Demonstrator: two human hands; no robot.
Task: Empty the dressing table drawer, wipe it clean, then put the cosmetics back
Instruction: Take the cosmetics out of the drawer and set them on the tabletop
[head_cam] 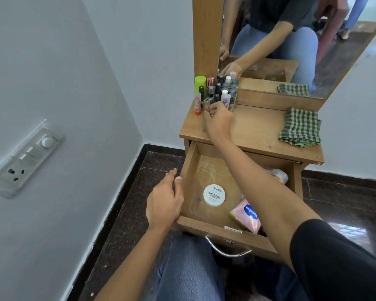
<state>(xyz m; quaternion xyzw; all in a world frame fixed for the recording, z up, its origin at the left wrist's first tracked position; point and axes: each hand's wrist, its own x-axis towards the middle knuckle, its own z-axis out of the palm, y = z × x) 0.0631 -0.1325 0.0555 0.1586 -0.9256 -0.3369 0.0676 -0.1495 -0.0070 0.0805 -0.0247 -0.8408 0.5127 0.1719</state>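
Observation:
The wooden drawer (188,161) is pulled out below the dressing table top (258,131). In it lie a round white nail polish remover tub (214,195), a pink Vaseline pack (248,215) and a clear jar (279,175) partly hidden by my right forearm. My left hand (164,203) rests on the drawer's left wall, fingers around its edge. My right hand (218,118) reaches over the table top, fingers closed on a small clear bottle (207,105) at the front of a cluster of small cosmetic bottles (221,92).
A folded green checked cloth (300,128) lies on the table's right side. A mirror (291,40) stands behind the table top. A grey wall with a switch panel (24,157) is on the left. My knees are just below the drawer handle (226,250).

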